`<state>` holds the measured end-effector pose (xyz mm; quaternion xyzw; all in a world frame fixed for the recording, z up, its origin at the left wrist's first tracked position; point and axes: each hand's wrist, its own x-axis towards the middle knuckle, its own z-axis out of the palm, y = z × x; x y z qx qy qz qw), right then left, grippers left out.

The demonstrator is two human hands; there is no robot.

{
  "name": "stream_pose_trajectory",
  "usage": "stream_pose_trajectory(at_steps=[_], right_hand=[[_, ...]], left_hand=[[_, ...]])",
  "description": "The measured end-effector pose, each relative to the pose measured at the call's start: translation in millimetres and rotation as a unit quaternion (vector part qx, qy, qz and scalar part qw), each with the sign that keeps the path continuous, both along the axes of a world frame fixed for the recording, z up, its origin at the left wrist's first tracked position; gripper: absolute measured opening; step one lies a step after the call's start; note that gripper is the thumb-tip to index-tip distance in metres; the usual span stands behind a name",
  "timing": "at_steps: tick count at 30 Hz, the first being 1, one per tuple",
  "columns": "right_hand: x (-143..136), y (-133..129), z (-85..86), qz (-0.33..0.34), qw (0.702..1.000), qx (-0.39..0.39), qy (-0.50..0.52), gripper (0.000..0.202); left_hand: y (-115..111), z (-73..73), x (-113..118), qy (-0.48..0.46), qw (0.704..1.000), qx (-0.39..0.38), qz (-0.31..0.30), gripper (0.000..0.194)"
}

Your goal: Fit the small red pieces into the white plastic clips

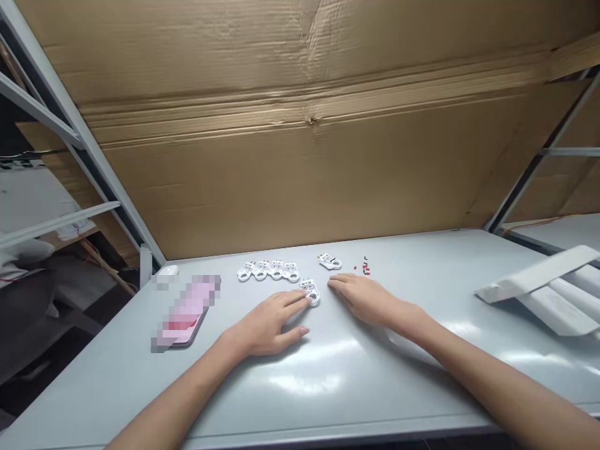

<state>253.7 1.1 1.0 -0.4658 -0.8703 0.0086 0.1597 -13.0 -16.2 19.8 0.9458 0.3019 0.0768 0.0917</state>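
Note:
My left hand (274,320) lies low over the table with its fingers stretched out and the thumb apart. Its fingertips touch the left edge of a small white plastic part with a round ring and short pins (310,292). To the right, my right hand (363,298) rests palm down, fingers extended on the tabletop, with nothing visible in it; some of its fingers are hidden. Beyond it sits another similar white part (330,261) with a dark piece on it. Several more of these parts stand in a row (269,270) behind my left hand.
Tiny red and black pieces (365,267) are scattered beyond my right hand. A phone (187,312) and a white rounded case (168,270) lie at the left of the grey table (309,400). White folded material (553,287) is at the right. Cardboard (300,187) walls the back.

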Motion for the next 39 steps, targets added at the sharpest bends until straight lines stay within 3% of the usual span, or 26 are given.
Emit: stream_pose_trajectory(at_steps=[13, 19, 24, 28, 33, 39], right_hand=[[-9.0, -10.4, 4.8, 0.024, 0.998, -0.014, -0.059, 0.023], [-9.6, -11.0, 7.5, 0.016, 0.997, -0.022, -0.069, 0.020], [-8.6, -9.5, 9.2, 0.020, 0.997, -0.023, -0.065, 0.022], [-5.9, -2.6, 6.4, -0.004, 0.999, -0.013, -0.046, 0.030], [-2.2, 10.7, -4.8, -0.060, 0.998, 0.012, -0.019, 0.053], [-5.3, 10.2, -1.2, -0.058, 0.998, -0.001, -0.033, 0.037]], left_hand=[[24.1, -4.3, 22.6, 0.052, 0.996, 0.071, 0.017, 0.058], [46.0, -0.3, 29.2, 0.076, 0.994, 0.049, 0.059, 0.057], [50.1, -0.1, 29.5, 0.049, 0.996, 0.036, 0.064, 0.054], [43.2, -2.1, 20.9, 0.023, 0.995, 0.063, 0.068, 0.050], [25.8, -6.5, -9.0, -0.015, 0.995, 0.077, 0.056, 0.043], [13.1, -9.1, -27.2, -0.042, 0.996, 0.034, 0.065, 0.037]])
